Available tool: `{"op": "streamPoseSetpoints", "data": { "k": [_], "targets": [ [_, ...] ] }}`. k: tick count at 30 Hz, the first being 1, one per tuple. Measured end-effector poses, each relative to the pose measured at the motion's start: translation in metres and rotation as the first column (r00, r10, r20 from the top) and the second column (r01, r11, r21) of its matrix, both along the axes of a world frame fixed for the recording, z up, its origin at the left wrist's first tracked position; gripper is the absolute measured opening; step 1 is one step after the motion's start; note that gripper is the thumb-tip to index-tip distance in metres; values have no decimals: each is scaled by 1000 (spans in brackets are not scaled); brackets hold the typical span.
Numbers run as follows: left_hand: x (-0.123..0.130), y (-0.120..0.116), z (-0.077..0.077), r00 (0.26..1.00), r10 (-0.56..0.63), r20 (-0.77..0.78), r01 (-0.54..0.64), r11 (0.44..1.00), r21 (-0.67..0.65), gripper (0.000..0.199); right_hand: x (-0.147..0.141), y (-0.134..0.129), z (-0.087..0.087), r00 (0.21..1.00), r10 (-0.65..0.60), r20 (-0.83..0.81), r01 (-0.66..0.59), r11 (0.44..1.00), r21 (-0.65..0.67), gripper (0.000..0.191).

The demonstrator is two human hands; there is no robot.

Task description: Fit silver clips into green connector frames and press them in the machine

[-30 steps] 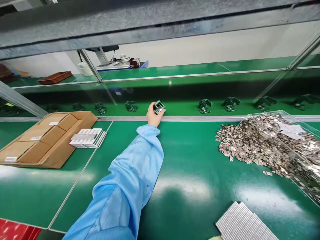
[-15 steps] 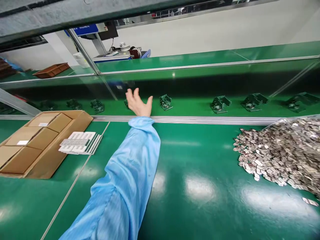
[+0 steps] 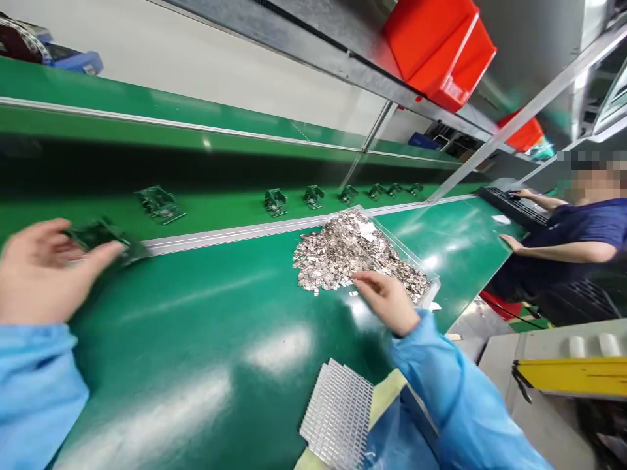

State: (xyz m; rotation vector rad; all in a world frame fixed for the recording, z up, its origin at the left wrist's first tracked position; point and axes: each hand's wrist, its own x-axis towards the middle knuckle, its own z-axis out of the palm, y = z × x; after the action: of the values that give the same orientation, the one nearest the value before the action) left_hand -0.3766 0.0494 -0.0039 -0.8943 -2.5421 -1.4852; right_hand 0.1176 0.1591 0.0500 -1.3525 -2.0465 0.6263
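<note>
At the left edge, my left hand (image 3: 46, 271) has its thumb and fingers around a green circuit board assembly (image 3: 105, 238), which is blurred. It is held just above the metal rail of the conveyor. My right hand (image 3: 386, 300) is pinched at the near edge of a heap of small silvery metal pieces (image 3: 343, 248). Whatever lies between those fingertips is too small to make out. Another green circuit board assembly (image 3: 159, 204) stands on the belt to the right of my left hand, with several more farther along.
A clear plastic tray (image 3: 406, 251) lies under the heap. White gridded panels (image 3: 337, 414) rest at the near table edge. Red bins (image 3: 441, 52) sit on the overhead shelf (image 3: 313, 46). A co-worker in a dark shirt (image 3: 578, 228) is at the table's far right end.
My view has swung to the right. My left hand, empty over the belt before, now holds a circuit board assembly. My right hand has come into view at the heap.
</note>
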Motion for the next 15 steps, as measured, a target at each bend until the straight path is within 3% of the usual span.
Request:
{"op": "streamPoseSetpoints", "data": {
  "k": [3,6,10,15],
  "targets": [
    [80,-39,3,947,-257,191,282,952,-118,75,-22,12,-17,987,9,163,-6,1000,-19,17],
    [127,-77,-2,903,-351,247,407,883,-235,78,-42,24,-29,976,5,220,-6,1000,4,14],
    [141,-102,-7,892,-429,140,449,815,-365,93,-55,33,-36,966,14,259,-12,1000,-8,6],
    [147,-100,2,893,-440,97,425,751,-505,96,-56,35,-38,983,15,181,-6,999,-51,13]
  ]
}}
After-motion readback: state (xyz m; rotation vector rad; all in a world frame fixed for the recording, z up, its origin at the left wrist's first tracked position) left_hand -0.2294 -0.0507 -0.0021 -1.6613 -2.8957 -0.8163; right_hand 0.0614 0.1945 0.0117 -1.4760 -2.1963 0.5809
